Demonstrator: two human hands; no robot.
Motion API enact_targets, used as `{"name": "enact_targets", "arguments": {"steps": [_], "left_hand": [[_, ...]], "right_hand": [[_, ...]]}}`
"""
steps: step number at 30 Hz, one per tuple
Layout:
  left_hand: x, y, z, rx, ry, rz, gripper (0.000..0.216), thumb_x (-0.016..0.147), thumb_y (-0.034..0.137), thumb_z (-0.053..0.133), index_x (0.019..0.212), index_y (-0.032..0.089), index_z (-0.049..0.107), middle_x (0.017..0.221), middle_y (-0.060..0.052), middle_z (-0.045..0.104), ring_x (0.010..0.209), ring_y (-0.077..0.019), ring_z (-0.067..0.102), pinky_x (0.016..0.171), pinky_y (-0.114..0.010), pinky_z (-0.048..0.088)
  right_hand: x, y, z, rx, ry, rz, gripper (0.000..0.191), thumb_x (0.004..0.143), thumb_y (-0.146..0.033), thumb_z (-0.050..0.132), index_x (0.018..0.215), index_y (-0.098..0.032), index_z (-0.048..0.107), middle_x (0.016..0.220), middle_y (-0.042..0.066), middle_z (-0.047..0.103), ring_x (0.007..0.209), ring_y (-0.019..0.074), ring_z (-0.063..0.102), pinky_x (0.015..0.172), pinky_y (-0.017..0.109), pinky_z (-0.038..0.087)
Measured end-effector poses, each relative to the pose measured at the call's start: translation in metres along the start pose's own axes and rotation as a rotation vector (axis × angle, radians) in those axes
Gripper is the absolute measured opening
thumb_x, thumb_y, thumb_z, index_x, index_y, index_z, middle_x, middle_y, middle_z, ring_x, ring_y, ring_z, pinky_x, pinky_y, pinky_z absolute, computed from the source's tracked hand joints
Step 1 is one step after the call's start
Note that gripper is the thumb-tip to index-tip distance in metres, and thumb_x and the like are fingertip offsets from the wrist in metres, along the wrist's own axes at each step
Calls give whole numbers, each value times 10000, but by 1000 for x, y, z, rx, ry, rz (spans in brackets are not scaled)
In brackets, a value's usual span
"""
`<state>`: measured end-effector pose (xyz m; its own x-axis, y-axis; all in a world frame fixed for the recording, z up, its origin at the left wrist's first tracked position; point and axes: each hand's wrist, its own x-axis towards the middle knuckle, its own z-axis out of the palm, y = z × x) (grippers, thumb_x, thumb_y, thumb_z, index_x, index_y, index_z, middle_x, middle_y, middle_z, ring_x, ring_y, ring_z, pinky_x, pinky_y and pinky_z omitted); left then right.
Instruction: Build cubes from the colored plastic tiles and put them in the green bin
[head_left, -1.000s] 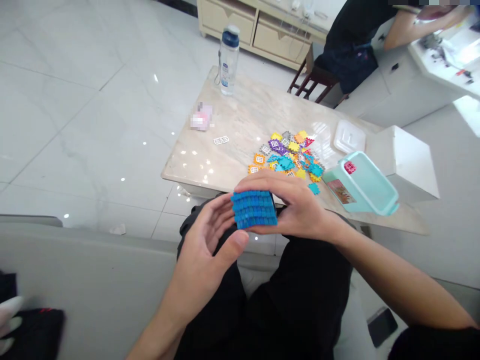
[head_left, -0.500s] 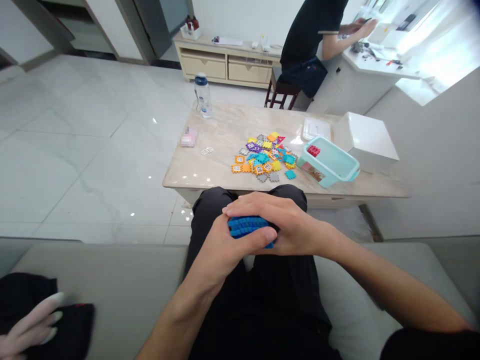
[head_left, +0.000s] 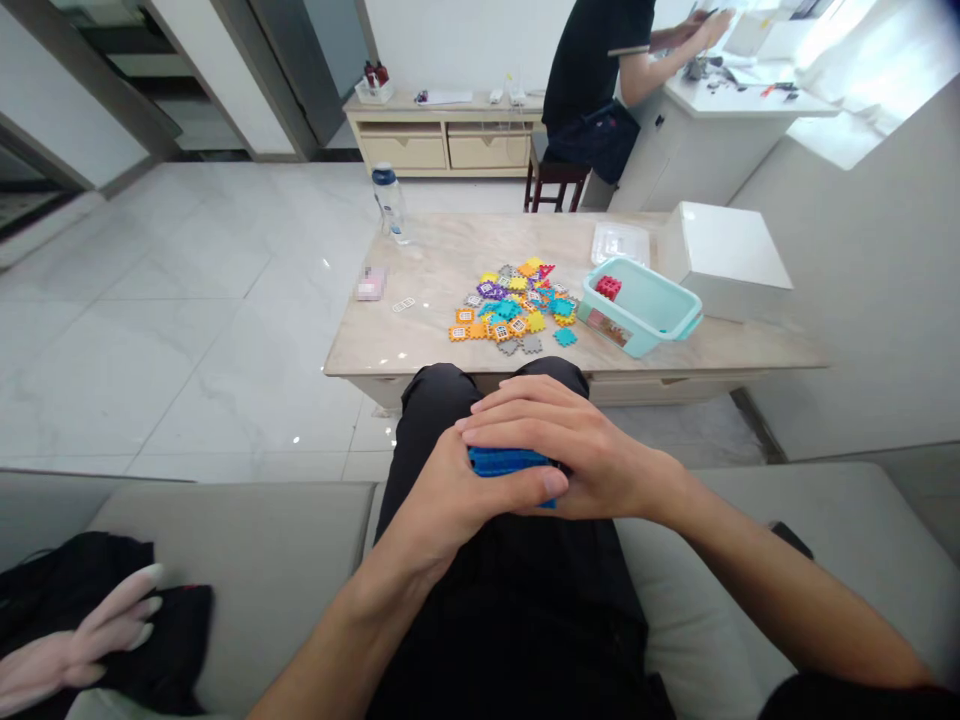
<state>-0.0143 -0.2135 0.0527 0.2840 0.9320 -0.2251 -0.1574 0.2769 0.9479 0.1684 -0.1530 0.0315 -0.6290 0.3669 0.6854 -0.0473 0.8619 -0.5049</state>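
Note:
Above my lap, both hands are closed round a stack of blue interlocking tiles (head_left: 504,461). My left hand (head_left: 469,490) grips it from the left, its thumb lying across the near side. My right hand (head_left: 562,440) wraps over the top and right end, fingers reaching to the left. Only a strip of blue shows between the hands; the rest is covered. On the table ahead lies a pile of colourful notched tiles (head_left: 504,308) in orange, yellow, purple, teal and grey. A light teal bin (head_left: 637,312) beside it holds a red tile stack (head_left: 608,287).
On the marble-look table (head_left: 427,340) also stand a water bottle (head_left: 391,205), a pink pack (head_left: 370,284), a clear lid (head_left: 619,243) and a white box (head_left: 724,260). Another person (head_left: 592,90) sits at a far counter. Dark clothing (head_left: 180,640) lies on the sofa at left.
The view has shifted slightly. Both hands still hold the blue stack, and my fingers now cover more of its top. The things on the table have not been moved.

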Motion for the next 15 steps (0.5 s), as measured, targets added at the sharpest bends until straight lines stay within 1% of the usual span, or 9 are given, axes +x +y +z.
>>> {"name": "enact_targets", "arguments": {"steps": [2,3,6,10,12,13,14,15], "left_hand": [[3,-2,5,9,0,-29,468,760,357,993,1166,195,825,1161,-42,823,1144,-290,786,937,-354,655],[4,-2,8,13,-1,-36,464,762,367,993,1160,195,827,1153,-40,824,1128,-281,785,920,-341,650],[8,-1,18,23,-10,-21,454,763,347,986,1161,194,828,1190,-43,824,1156,-281,775,941,-337,640],[7,0,28,50,-28,2,486,735,331,1001,1163,186,821,1206,-53,829,1166,-293,780,956,-350,647],[4,-1,29,73,-29,30,484,729,334,1005,1149,181,821,1190,-57,835,1145,-296,792,934,-350,659],[2,-3,29,95,-21,47,457,735,346,1005,1119,177,823,1147,-56,842,1102,-289,804,897,-341,668],[0,-4,28,125,-3,69,433,742,363,1005,1088,176,822,1088,-51,848,1039,-276,817,849,-328,673],[-3,-5,26,161,20,98,425,749,379,1007,1072,179,818,1038,-45,851,977,-261,825,811,-315,676]], "right_hand": [[-8,-2,-6,-26,27,34,527,1025,-345,799,1503,-205,625,1363,153,791,1332,288,728,1182,490,573],[-12,-2,-8,-30,39,45,512,1028,-336,793,1495,-207,629,1360,153,792,1329,284,731,1182,484,571],[-23,-3,-13,-27,70,27,407,1052,-257,734,1449,-214,655,1325,135,814,1300,265,757,1193,473,565],[-30,-8,-16,-44,71,18,412,1071,-246,694,1479,-230,643,1349,126,812,1297,254,768,1209,467,557],[-30,-14,-19,-45,53,20,455,1070,-221,687,1521,-239,623,1380,126,799,1339,255,746,1229,470,540],[-30,-17,-20,-35,35,30,502,1061,-220,709,1552,-243,604,1420,132,780,1380,261,720,1249,478,521],[-30,-22,-23,-11,12,55,587,1040,-242,759,1595,-249,571,1486,142,742,1438,274,678,1275,488,496],[-31,-26,-25,28,-10,103,719,997,-285,832,1646,-257,523,1574,153,679,1503,292,621,1302,501,466]]}}
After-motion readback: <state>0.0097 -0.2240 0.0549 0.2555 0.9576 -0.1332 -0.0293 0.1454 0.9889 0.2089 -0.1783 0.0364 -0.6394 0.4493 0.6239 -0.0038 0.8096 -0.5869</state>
